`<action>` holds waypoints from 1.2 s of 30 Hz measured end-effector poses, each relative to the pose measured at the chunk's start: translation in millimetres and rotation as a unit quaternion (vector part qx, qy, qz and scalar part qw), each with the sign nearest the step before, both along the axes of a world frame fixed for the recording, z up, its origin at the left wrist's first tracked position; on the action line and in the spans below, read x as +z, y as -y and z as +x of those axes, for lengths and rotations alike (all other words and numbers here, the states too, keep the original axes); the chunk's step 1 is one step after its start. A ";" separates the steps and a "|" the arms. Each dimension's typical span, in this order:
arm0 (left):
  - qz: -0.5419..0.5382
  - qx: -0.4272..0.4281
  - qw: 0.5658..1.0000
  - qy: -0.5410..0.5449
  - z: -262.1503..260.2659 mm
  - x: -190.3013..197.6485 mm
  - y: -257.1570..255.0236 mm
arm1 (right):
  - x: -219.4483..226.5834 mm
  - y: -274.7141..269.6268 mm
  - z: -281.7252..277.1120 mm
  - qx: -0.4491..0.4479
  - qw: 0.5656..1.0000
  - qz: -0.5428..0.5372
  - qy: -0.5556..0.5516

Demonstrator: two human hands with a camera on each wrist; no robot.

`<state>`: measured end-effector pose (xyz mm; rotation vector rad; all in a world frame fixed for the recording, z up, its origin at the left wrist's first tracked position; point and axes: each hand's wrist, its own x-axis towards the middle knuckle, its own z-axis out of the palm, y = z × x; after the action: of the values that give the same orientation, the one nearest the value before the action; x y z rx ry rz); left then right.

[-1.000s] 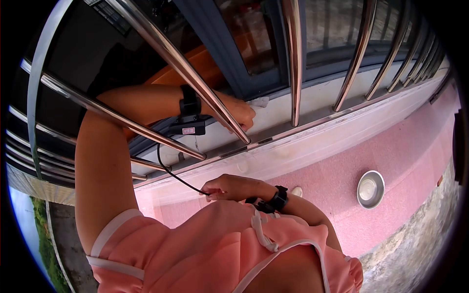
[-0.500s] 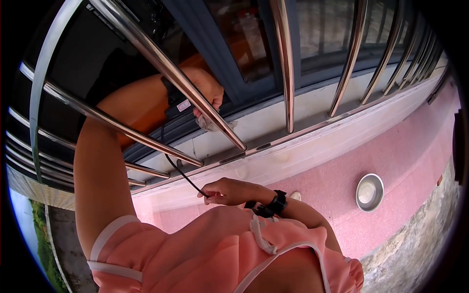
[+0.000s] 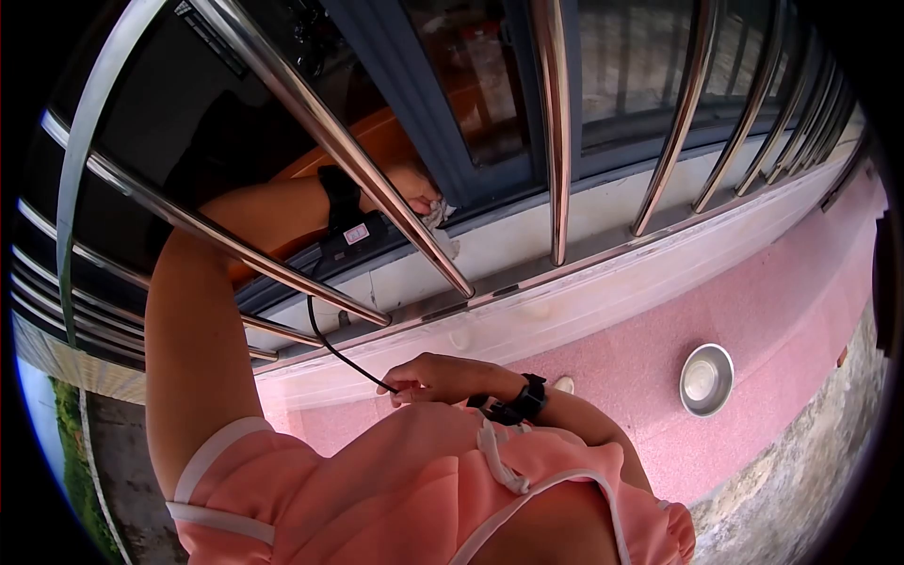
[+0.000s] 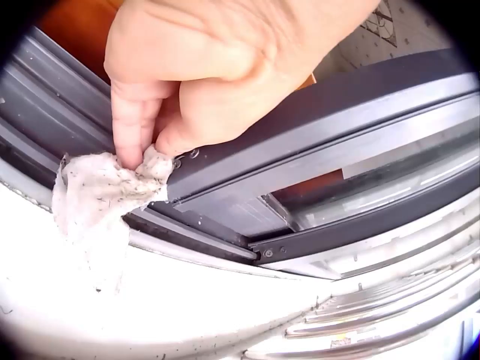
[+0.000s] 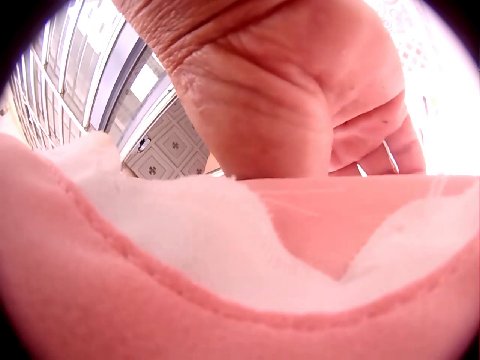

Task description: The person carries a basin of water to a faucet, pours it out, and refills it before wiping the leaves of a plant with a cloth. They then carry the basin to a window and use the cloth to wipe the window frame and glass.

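Note:
Reaching between the metal bars, my left hand (image 3: 410, 188) pinches a crumpled, dirty white cloth (image 3: 439, 217) at the lower corner of the dark window frame. In the left wrist view, the fingertips of the left hand (image 4: 195, 75) press the cloth (image 4: 94, 187) against the frame (image 4: 225, 172) beside the track; the rest of the cloth hangs over the white sill. My right hand (image 3: 433, 377), outside the bars near the chest, holds a thin black cable (image 3: 347, 360) between thumb and fingers. In the right wrist view, the right hand's (image 5: 277, 90) fingertips are hidden behind pink clothing.
Shiny bars (image 3: 556, 141) stand between the body and the window. Below them runs a ledge (image 3: 603, 273). A round metal basin (image 3: 706, 380) sits on the pink floor (image 3: 621, 405) at the right. Orange wood shows inside the window.
My left hand went from the sill back to the left with the cloth, then slightly right and down to the frame's corner. The right hand still holds the cable, having barely moved.

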<state>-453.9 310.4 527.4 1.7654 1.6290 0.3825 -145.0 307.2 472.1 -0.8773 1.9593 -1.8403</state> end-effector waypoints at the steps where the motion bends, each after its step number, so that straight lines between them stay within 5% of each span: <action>1: 0.045 -0.094 0.994 -0.041 10.9 17.7 -1.3 | 0.0 0.3 -1.5 0.001 1.000 0.004 -0.009; 2: 0.091 -0.188 0.975 -0.081 19.1 25.6 -3.2 | -1.3 0.6 -3.5 0.001 1.000 0.008 -0.018; 3: -0.026 0.024 0.999 0.017 25.6 21.7 -5.5 | -2.4 0.8 -3.2 0.002 1.000 0.012 -0.025; 4: -0.142 0.235 0.955 0.115 33.2 16.5 -9.3 | -2.1 0.4 -2.2 0.003 1.000 0.010 -0.023; 5: -0.247 0.429 0.845 0.203 38.9 13.5 -13.0 | -0.8 -0.8 -2.6 0.003 1.000 0.008 -0.021; 12: -0.317 0.449 0.816 0.177 81.4 48.0 -16.9 | -5.5 -4.5 -4.8 -0.007 1.000 0.002 -0.025; 19: -0.126 0.518 0.830 0.164 115.7 41.0 -7.3 | -10.5 -5.9 -7.9 -0.015 0.999 -0.006 -0.045; 26: -0.165 0.575 0.796 0.095 110.6 32.1 -17.1 | -3.5 -13.2 -5.9 -0.010 1.000 0.017 -0.020; 29: -0.219 0.515 0.828 0.042 101.7 28.8 -17.7 | -3.0 -14.7 -6.9 -0.004 1.000 0.024 -0.011; 36: -0.136 0.415 0.898 -0.060 106.4 29.5 -17.2 | -13.9 -13.4 -10.1 -0.011 1.000 0.013 -0.020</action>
<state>-347.5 327.7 556.9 0.8275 2.3478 0.3985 -155.1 320.6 458.2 -0.8949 2.0209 -1.8195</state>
